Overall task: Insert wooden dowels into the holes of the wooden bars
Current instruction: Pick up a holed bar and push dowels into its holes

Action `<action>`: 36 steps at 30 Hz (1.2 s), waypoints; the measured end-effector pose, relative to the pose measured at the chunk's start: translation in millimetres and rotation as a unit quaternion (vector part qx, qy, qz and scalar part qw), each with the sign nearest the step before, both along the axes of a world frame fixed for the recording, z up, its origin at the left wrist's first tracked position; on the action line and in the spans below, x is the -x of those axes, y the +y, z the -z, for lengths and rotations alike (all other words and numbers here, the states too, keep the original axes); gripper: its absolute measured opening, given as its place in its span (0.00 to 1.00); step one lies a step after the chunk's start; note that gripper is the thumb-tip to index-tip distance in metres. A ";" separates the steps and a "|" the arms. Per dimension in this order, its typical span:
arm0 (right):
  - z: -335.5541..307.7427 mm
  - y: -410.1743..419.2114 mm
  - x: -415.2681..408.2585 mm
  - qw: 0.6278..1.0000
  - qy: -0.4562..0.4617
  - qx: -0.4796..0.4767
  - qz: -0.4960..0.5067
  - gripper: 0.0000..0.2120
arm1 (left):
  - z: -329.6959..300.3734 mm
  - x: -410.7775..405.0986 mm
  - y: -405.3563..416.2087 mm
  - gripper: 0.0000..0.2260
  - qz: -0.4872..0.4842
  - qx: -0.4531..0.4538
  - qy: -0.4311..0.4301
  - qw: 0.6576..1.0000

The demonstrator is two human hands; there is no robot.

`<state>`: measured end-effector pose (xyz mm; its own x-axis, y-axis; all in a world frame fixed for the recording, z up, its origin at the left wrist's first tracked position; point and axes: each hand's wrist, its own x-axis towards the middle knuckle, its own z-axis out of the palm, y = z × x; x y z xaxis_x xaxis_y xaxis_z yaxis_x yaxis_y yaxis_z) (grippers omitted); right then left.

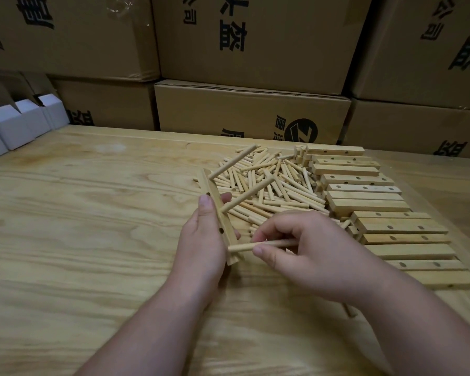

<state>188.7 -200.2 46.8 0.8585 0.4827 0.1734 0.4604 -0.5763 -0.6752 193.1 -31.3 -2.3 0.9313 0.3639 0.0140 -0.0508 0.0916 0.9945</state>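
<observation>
Fingers (pixel 263 252) of the right hand (pixel 304 256) are pinching a dowel (pixel 261 245) against the bar (pixel 223 221), which the left hand (pixel 201 240) is gripping above the surface (pixel 79 213).

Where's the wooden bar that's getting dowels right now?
Head view, centre: the pale wooden bar stands on edge in the left hand, left of the loose dowel pile. The right hand holds a round wooden dowel at its near end.
</observation>
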 end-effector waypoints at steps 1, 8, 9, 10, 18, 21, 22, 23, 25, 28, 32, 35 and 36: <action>0.3 0.7 0.3 1.000 -0.002 0.001 -0.001 0.01 | 0.0 0.3 0.1 0.23 -0.001 0.000 -0.001 1.000; -1.2 -0.7 0.7 1.000 0.013 -0.006 0.018 0.02 | -0.9 -1.0 -0.8 0.24 -0.012 0.011 -0.011 1.000; -1.0 -0.6 0.8 1.000 0.019 -0.002 0.019 0.02 | -1.1 -0.7 -1.2 0.24 -0.011 0.012 -0.012 1.000; -0.7 -0.4 0.7 1.000 0.020 0.003 0.019 0.02 | -1.0 -0.3 -1.6 0.23 -0.010 0.011 -0.014 1.000; -1.0 -0.5 1.2 0.998 0.013 0.068 -0.007 0.05 | 0.7 3.6 -3.4 0.22 -0.001 -0.034 -0.020 0.999; -0.6 2.0 2.0 0.997 0.019 0.069 -0.008 0.05 | -0.6 5.4 -1.7 0.22 0.001 -0.031 -0.023 0.999; -0.7 2.6 2.1 0.997 0.021 0.068 -0.009 0.05 | -1.3 6.2 -1.5 0.22 0.002 -0.028 -0.023 0.999; -0.6 3.2 2.4 0.997 0.022 0.067 -0.009 0.06 | -1.7 6.8 -1.8 0.22 0.002 -0.025 -0.024 0.999; 0.1 5.9 3.7 0.998 0.015 0.067 -0.008 0.06 | -1.7 7.2 -2.6 0.23 -0.006 -0.020 -0.029 0.999; 1.5 11.2 6.2 0.997 -0.013 0.075 -0.009 0.07 | -0.3 4.7 -3.1 0.22 -0.040 -0.024 -0.032 0.998; 0.5 9.4 5.6 0.998 0.003 0.063 -0.009 0.06 | 0.0 4.0 -3.1 0.22 -0.030 -0.008 -0.019 0.999; 0.0 6.8 4.6 0.998 0.023 0.054 -0.014 0.06 | -0.4 5.0 -1.8 0.23 -0.011 0.001 -0.013 1.000; 0.1 6.8 4.3 0.998 0.025 0.055 -0.014 0.06 | -0.1 5.0 -1.6 0.23 -0.012 0.000 -0.015 1.000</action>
<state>184.3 -193.4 46.7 0.8504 0.5207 0.0759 0.4451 -0.6348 -0.6316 188.1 -32.9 -2.2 0.9218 0.3854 0.0422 -0.0831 0.0900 0.9925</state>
